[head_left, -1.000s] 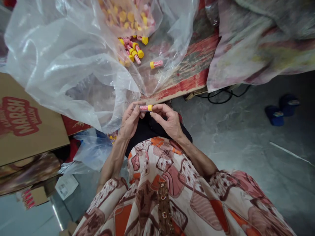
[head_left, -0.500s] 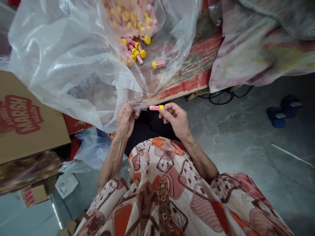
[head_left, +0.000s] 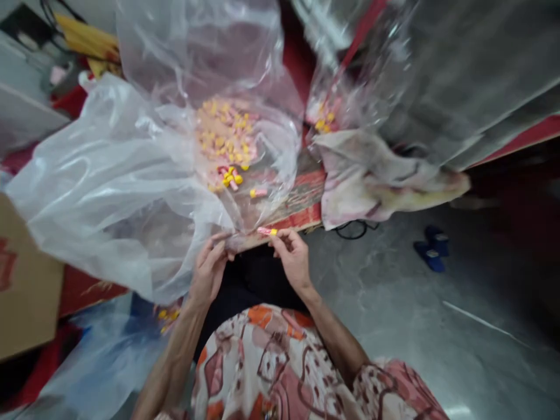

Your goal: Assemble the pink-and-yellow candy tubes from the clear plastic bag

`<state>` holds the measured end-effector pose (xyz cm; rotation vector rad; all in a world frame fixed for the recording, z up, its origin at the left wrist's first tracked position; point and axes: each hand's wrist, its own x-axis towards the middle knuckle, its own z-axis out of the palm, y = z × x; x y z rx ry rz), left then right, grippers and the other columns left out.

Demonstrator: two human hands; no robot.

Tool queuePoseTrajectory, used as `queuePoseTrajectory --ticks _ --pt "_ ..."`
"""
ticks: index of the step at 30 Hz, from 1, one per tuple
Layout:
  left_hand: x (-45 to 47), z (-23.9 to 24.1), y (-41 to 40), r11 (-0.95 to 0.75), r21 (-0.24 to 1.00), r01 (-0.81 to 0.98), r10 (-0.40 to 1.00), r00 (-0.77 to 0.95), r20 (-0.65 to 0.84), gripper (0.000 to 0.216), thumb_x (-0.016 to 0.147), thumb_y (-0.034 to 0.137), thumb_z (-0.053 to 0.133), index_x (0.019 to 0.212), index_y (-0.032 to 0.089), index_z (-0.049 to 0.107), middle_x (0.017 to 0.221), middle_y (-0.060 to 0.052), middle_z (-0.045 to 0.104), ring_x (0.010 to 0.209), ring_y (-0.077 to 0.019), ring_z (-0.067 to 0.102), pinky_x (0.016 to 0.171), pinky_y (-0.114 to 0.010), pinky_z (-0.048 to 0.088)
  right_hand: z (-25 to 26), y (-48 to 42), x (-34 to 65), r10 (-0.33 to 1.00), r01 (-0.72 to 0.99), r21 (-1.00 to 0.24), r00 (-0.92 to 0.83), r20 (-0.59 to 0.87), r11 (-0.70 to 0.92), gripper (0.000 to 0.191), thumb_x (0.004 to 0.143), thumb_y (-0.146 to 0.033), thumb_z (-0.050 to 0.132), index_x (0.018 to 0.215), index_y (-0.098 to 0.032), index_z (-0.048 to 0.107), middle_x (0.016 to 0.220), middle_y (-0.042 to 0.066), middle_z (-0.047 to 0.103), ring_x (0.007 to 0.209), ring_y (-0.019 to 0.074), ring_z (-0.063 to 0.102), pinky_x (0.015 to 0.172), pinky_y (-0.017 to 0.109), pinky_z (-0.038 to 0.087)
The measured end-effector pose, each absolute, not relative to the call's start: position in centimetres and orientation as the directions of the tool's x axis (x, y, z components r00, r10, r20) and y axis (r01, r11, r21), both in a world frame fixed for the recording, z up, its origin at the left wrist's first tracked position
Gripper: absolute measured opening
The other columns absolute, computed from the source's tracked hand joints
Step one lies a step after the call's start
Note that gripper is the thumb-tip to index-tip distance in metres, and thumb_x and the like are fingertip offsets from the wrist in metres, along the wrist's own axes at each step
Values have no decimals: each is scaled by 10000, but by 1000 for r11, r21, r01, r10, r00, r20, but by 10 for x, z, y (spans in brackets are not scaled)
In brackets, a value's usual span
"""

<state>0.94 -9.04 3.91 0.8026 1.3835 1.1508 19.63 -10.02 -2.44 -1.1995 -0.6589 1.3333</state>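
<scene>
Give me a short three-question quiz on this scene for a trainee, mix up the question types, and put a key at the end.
1. Multiple choice: what is in the grip of the right hand?
A) a black cable
B) a pink-and-yellow tube
C) a cardboard box

2. True or false: the blue slippers are on the grey floor.

3. Fill in the colour: the right hand pinches the pink-and-yellow tube by its ____ end.

Key: 1. B; 2. True; 3. yellow
</scene>
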Motion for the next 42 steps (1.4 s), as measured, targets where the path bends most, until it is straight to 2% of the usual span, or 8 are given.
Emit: queuePoseTrajectory --ticks 8,12,17,20,25,32,37,42 --pt "31 62 -63 224 967 -125 947 -206 -246 600 725 742 986 931 195 849 612 48 500 598 -84 453 595 -186 450 -22 -26 185 985 58 -998 170 -5 -15 221 1044 -443 610 942 -252 652 923 4 752 797 170 669 815 288 548" --pt "50 70 -51 232 970 -72 958 -158 -240 601 675 733 1004 965 230 849 695 18 594 655 -118 523 620 -209 493 -35 -21 180 996 318 -948 66 51 28 130 1066 -295 567 1047 -259 691 1019 21 786 911 195 719 885 295 540" --pt "82 94 -29 113 977 178 993 14 -118 467 808 624 944 1107 274 864 851 -24 727 734 -183 631 654 -273 555 -44 -23 176 986 433 -895 66 151 108 109 1014 -226 596 1023 -264 698 1014 59 797 915 237 740 799 303 539" --pt "127 126 15 -127 959 252 987 126 98 341 900 508 891 1139 269 853 860 -23 728 745 -186 643 644 -269 530 -45 -22 175 976 429 -889 66 208 160 116 1030 -217 584 1019 -264 690 998 47 797 892 225 740 798 294 533" --pt "207 158 117 -388 916 103 912 189 365 388 970 397 866 1279 202 736 831 11 651 718 -135 592 656 -234 481 -45 -23 174 970 394 -901 80 231 183 105 1042 -203 597 1004 -253 682 975 29 791 871 204 739 803 275 526" --pt "145 98 90 -390 894 218 915 -20 404 330 946 317 810 1249 213 732 887 22 664 725 -108 594 664 -207 473 -47 -27 176 954 250 -950 187 236 186 166 1076 -259 528 1015 -251 683 953 61 765 857 215 723 826 298 565" --pt "60 70 43 -230 913 337 899 -285 332 259 902 286 814 1132 200 734 830 39 627 676 -92 562 638 -194 445 -46 -34 181 907 -22 -996 416 71 88 268 1093 -479 508 1069 -251 646 994 89 742 902 224 708 897 339 597" --pt "25 44 17 -134 891 433 913 -297 281 185 929 325 801 1048 188 766 843 21 656 686 -104 558 654 -214 453 -45 -28 190 848 -90 -994 530 -3 53 336 1060 -597 564 1067 -266 624 959 46 697 844 198 662 867 326 588"
